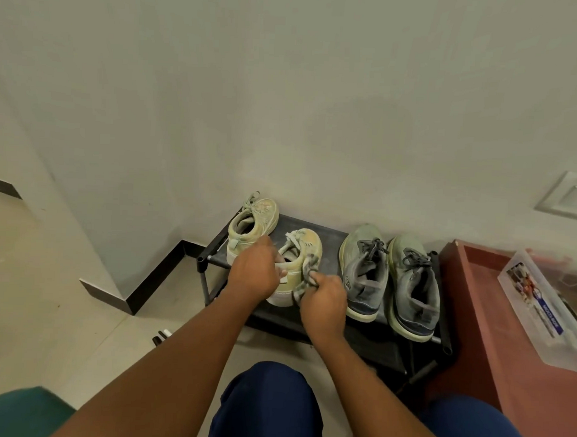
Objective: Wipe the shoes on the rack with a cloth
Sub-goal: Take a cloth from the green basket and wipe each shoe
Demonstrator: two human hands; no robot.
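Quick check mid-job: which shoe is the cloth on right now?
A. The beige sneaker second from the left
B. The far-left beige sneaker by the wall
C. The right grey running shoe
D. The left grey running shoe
A: the right hand presses the checked cloth against the side of the second beige sneaker, while the left hand holds its heel.

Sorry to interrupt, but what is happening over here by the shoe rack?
A person is cleaning shoes on the black rack. The left hand holds the nearer beige sneaker at its heel, while the right hand grips a cloth against its side. Another beige sneaker and two grey sneakers sit alongside.
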